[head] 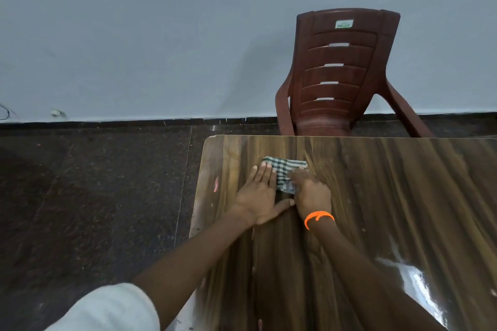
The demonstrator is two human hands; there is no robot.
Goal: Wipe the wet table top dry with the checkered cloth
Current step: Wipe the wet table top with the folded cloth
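The checkered cloth (285, 172) lies folded on the wooden surface (376, 196) near its far left corner. The left hand (259, 195) presses flat with straight fingers, their tips on the cloth's left edge, the rest on bare wood. The right hand (309, 191) lies over the cloth's right part; whether its fingers curl into the fabric I cannot tell.

To wipe well, I would keep both palms bearing down evenly and draw the cloth in long overlapping strokes toward the glossy patch at the near right, which looks wet. The far edge and left edge are close, so strokes there must stop short. A brown chair (338, 75) stands just beyond the far edge. Open room lies rightward and nearer.
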